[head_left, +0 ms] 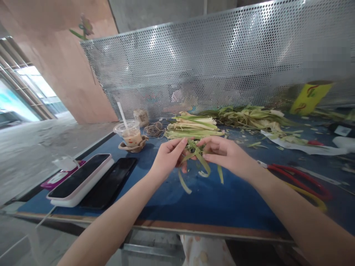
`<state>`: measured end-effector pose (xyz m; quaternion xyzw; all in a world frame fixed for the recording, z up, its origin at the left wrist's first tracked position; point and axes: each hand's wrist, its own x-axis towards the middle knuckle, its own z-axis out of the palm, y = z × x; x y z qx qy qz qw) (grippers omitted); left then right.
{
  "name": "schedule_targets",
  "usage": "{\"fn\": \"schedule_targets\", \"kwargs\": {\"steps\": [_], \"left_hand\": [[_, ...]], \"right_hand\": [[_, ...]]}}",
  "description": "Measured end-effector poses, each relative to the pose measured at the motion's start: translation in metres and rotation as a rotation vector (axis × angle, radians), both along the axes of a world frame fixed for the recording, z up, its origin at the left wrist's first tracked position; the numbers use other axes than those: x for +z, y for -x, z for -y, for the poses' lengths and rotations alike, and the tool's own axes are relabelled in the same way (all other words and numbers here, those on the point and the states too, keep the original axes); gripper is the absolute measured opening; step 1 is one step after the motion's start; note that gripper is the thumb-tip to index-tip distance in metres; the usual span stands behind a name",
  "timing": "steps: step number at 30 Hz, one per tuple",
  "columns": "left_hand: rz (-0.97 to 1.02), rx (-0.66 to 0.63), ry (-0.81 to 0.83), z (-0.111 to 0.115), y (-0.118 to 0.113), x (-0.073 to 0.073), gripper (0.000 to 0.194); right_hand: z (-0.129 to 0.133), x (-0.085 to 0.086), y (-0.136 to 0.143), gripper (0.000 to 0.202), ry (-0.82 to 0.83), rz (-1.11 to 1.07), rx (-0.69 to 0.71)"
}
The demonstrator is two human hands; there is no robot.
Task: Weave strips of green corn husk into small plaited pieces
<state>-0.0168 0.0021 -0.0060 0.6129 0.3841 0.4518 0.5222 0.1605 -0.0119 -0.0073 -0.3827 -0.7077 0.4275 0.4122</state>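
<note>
Between my hands, above the blue table, is a small woven piece of green leaf strips (197, 150) with several loose ends hanging down. My left hand (172, 152) pinches its left side, thumb on top. My right hand (222, 149) has thumb and fingers curled at its right side, around a strip. Just beyond my hands lies a bundle of pale green leaf strips (194, 127). Red-handled scissors (299, 177) rest to the right, partly behind my right forearm. How the piece is woven is too small to make out.
At the left are a phone in a pale case (81, 177), a black phone (111, 183) and a plastic cup with a straw (129, 133). Behind it sits a coil of twine (154, 129). A leaf heap (249, 116) lies before a perforated metal screen (194, 55). A yellow container (310, 98) stands right.
</note>
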Motion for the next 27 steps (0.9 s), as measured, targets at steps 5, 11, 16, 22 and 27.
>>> {"fn": "schedule_targets", "kwargs": {"steps": [5, 11, 16, 22, 27], "left_hand": [[-0.044, -0.055, -0.056, 0.001, -0.001, -0.001, 0.037], [-0.110, -0.095, -0.128, 0.004, 0.000, 0.002, 0.026], [-0.119, -0.086, -0.094, 0.002, 0.000, -0.002, 0.033], [-0.198, -0.018, -0.221, 0.002, 0.001, -0.006, 0.039], [-0.183, -0.046, -0.193, 0.006, -0.001, -0.001, 0.037]], "right_hand": [[-0.001, -0.005, 0.005, 0.019, 0.088, -0.076, 0.052], [0.000, -0.004, 0.008, 0.021, 0.050, -0.031, -0.007], [-0.004, -0.007, 0.007, 0.018, 0.035, -0.019, -0.098], [-0.006, -0.010, 0.005, 0.017, -0.016, -0.051, -0.155], [-0.007, -0.012, 0.009, 0.016, -0.041, -0.121, -0.206]]}}
